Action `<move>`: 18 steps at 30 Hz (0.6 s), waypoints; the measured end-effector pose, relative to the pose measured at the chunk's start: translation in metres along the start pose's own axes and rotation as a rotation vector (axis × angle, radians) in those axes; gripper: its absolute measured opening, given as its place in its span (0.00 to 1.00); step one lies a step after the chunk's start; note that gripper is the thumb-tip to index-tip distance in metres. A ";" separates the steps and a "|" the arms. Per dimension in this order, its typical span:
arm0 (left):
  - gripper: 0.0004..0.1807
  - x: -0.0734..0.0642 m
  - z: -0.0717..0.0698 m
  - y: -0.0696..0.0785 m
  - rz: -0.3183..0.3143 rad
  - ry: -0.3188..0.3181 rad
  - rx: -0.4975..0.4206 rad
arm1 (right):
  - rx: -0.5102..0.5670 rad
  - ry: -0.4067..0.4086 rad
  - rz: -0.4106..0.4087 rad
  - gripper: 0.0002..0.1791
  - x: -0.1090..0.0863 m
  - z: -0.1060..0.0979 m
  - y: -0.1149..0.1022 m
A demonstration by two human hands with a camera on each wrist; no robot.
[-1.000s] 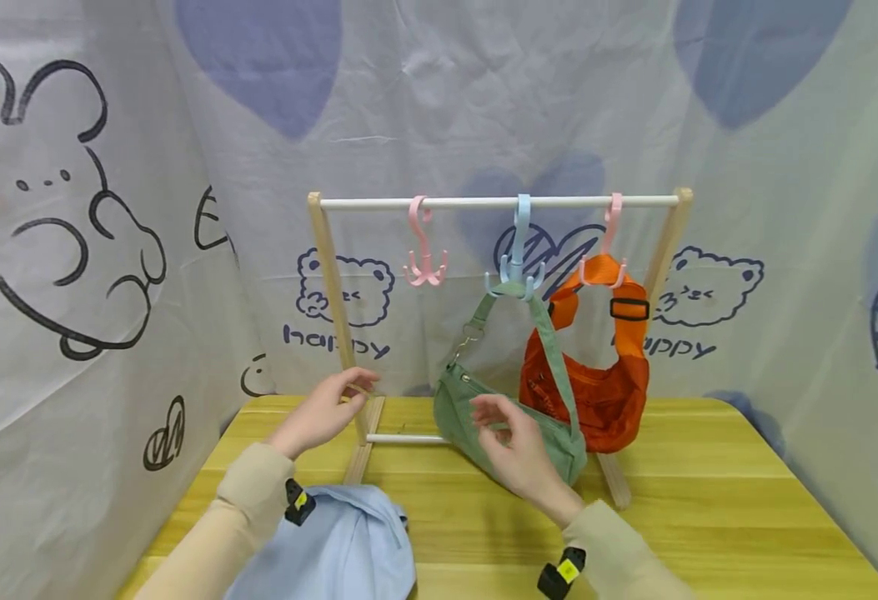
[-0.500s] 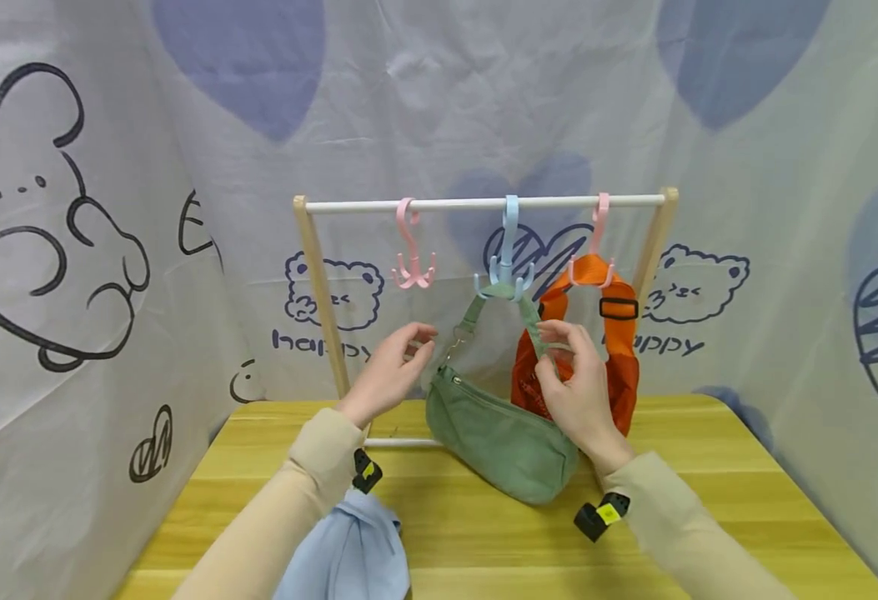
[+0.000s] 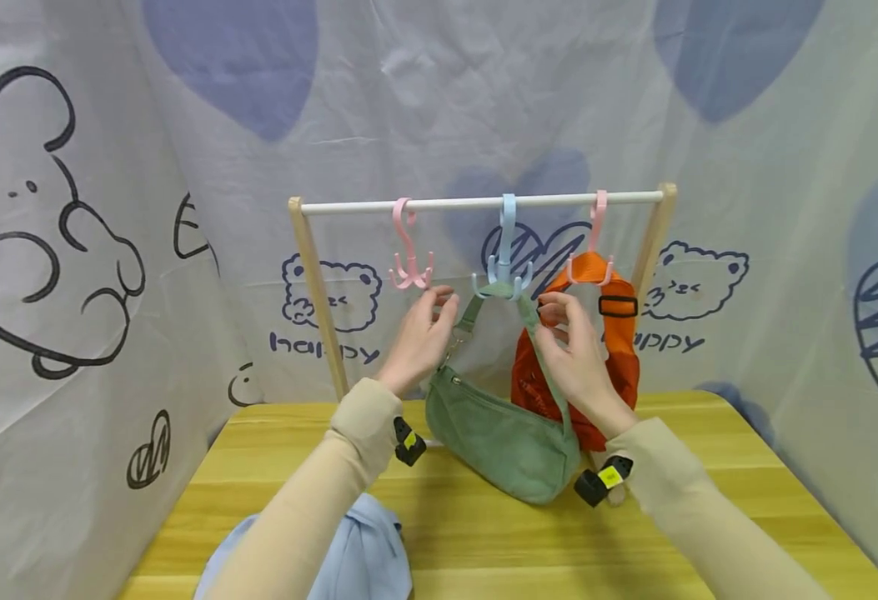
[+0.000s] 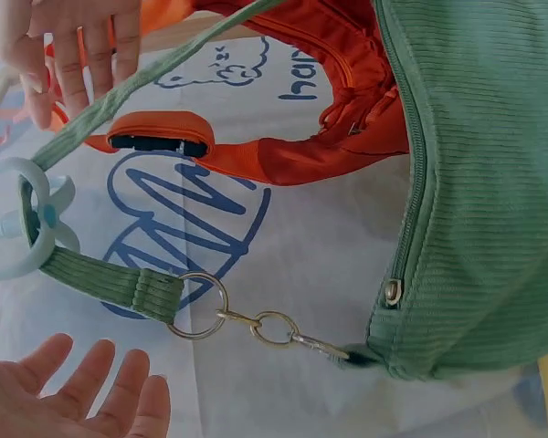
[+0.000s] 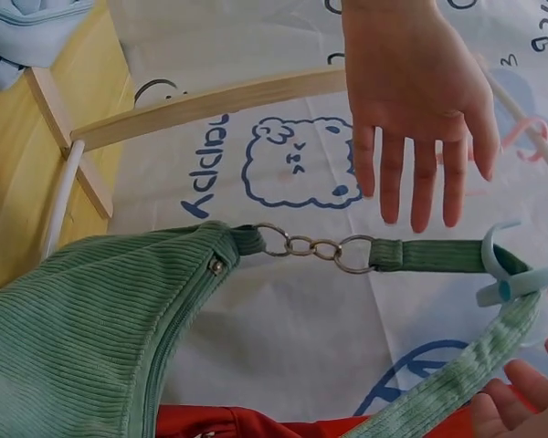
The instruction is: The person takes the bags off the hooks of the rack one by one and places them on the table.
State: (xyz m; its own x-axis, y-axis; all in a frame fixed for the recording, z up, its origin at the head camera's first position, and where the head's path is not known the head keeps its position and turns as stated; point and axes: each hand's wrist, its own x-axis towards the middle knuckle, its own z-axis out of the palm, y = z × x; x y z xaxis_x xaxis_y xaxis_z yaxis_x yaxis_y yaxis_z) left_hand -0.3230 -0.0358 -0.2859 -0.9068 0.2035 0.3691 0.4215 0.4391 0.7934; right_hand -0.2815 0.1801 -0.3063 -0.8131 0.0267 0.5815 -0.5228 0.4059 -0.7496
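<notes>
A green corduroy shoulder bag (image 3: 502, 437) hangs by its strap (image 4: 96, 281) from the light-blue multi-prong hook (image 3: 507, 250). Metal rings (image 5: 301, 246) join one end of the strap to the bag. In the head view, my left hand (image 3: 421, 340) is raised to the left of the strap, fingers loosely bent and holding nothing. The left wrist view shows that hand's fingers (image 4: 93, 388) spread apart from the strap. My right hand (image 3: 575, 354) is at the strap's right side; its relaxed fingers (image 5: 521, 388) are close beside the strap without gripping it.
An orange bag (image 3: 619, 375) hangs behind on the right pink hook (image 3: 596, 229). Another pink hook (image 3: 407, 250) hangs at left. All three hooks share the rack's white rail (image 3: 454, 203). A light-blue fabric bag (image 3: 363, 550) lies on the wooden table (image 3: 671, 517) at front left.
Both hands have risen from low around the green bag to either side of its upper strap, the left also moving right. The view has shifted slightly. The green bag stays hanging.
</notes>
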 end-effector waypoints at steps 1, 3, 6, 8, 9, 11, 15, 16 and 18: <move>0.28 0.002 0.000 0.000 -0.004 0.001 0.001 | 0.001 -0.014 0.015 0.21 0.002 0.000 0.000; 0.29 0.005 0.002 0.000 -0.017 -0.009 0.005 | -0.005 -0.037 0.052 0.21 0.004 0.000 0.001; 0.31 0.007 0.005 0.000 -0.028 -0.028 0.023 | -0.014 -0.058 0.092 0.21 0.008 0.001 0.001; 0.32 0.008 0.007 0.002 -0.028 -0.041 0.035 | -0.016 -0.070 0.114 0.22 0.011 0.000 0.000; 0.32 0.009 0.008 0.003 -0.027 -0.045 0.041 | -0.015 -0.076 0.124 0.22 0.012 0.000 -0.001; 0.32 0.010 0.010 0.006 -0.019 -0.050 0.039 | -0.018 -0.085 0.136 0.23 0.015 -0.001 -0.002; 0.34 0.011 0.010 0.010 -0.028 -0.064 0.038 | -0.004 -0.125 0.171 0.28 0.022 0.001 -0.003; 0.35 0.012 0.010 0.010 -0.034 -0.068 0.035 | 0.010 -0.133 0.179 0.29 0.024 0.002 -0.004; 0.36 0.012 0.009 0.010 -0.050 -0.077 0.028 | 0.049 -0.148 0.199 0.30 0.027 0.006 -0.005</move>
State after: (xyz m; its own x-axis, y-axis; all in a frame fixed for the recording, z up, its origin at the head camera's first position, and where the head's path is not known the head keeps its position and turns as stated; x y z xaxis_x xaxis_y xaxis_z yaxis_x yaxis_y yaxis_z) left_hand -0.3291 -0.0210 -0.2779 -0.9245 0.2468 0.2906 0.3768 0.4748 0.7954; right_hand -0.3028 0.1739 -0.2888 -0.9281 -0.0336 0.3709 -0.3574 0.3607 -0.8615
